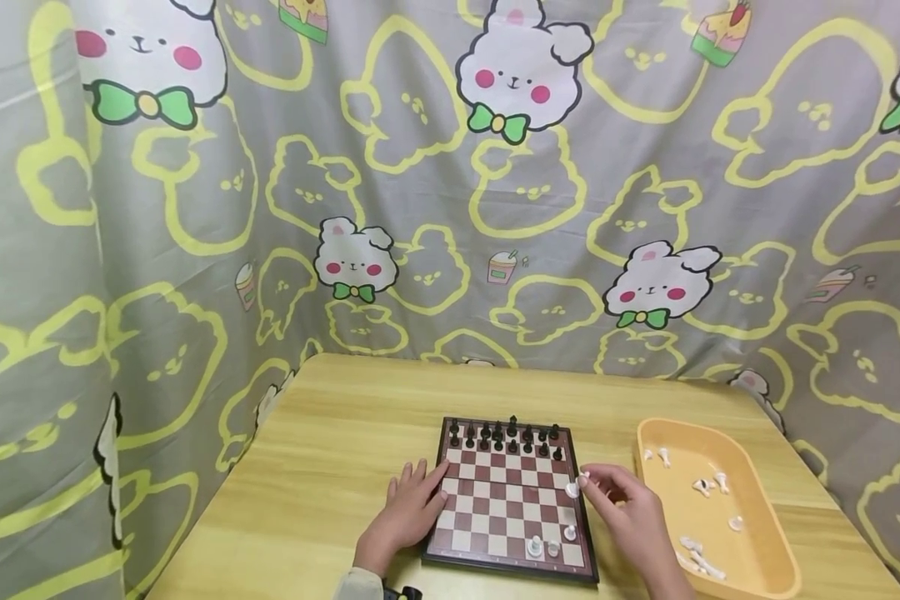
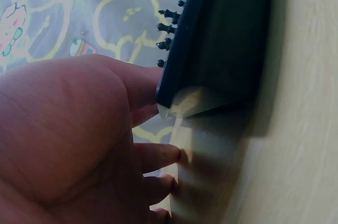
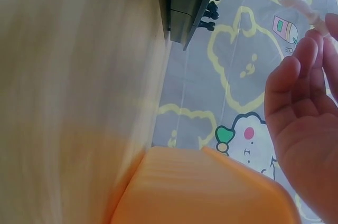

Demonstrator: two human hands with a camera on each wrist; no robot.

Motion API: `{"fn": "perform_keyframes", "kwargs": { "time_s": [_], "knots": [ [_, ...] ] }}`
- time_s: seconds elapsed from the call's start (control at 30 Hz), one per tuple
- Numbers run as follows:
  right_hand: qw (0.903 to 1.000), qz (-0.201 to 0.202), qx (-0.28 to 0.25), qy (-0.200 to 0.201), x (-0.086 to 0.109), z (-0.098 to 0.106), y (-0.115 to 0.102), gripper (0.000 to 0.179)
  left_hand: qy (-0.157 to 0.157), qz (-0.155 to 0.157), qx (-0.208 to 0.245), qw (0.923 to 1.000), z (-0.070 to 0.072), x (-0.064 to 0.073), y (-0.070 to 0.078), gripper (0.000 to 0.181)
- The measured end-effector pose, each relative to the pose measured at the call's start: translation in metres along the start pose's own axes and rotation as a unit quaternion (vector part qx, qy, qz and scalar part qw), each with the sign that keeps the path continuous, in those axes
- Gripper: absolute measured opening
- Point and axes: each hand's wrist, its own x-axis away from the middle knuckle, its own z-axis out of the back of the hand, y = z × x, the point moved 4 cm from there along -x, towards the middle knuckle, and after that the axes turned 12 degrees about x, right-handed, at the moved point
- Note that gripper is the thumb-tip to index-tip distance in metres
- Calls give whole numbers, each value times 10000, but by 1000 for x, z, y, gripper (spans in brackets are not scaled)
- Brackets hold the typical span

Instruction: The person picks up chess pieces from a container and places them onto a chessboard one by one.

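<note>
A folding chessboard (image 1: 506,493) lies on the table, with black chess pieces (image 1: 512,428) in two rows on its far side. On the near right part stand a large white piece (image 1: 534,547), a smaller one (image 1: 553,549) and another white piece (image 1: 570,532). My right hand (image 1: 633,517) pinches a white chess piece (image 3: 302,5) by its upper end, above the board's right edge; its dark round underside shows in the right wrist view. At the board's left edge my left hand (image 1: 408,510) rests with its fingers spread, touching the rim.
An orange tray (image 1: 776,533) stands right of the board, holding several loose white pieces (image 1: 693,550). The wooden table (image 1: 330,467) extends left of and behind the board. A patterned curtain (image 1: 435,183) hangs behind and at the sides.
</note>
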Motion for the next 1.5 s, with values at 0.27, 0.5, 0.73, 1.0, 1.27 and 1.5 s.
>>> {"fn": "perform_keyframes", "kwargs": {
  "time_s": [0.27,0.5,0.73,1.0,1.27,1.5],
  "knots": [
    [9998,-126,162,75,4,10,8,15,-133,-52,54,9999,-11,-5,4,52],
    [10000,30,-16,60,4,8,6,15,-57,23,115,9999,-14,-2,-2,52],
    [10000,2,11,-17,1,7,7,13,1,-47,66,10000,-13,-3,-5,51],
    [9999,-25,-121,-103,-5,3,6,12,60,-111,83,9999,-9,-5,-7,51],
    [9999,-79,-110,-104,-6,2,6,12,207,-95,-13,9997,-10,-7,-16,52],
    [9998,-104,-104,-109,-3,4,5,13,41,35,54,10000,-5,-1,0,51]
  ]
}}
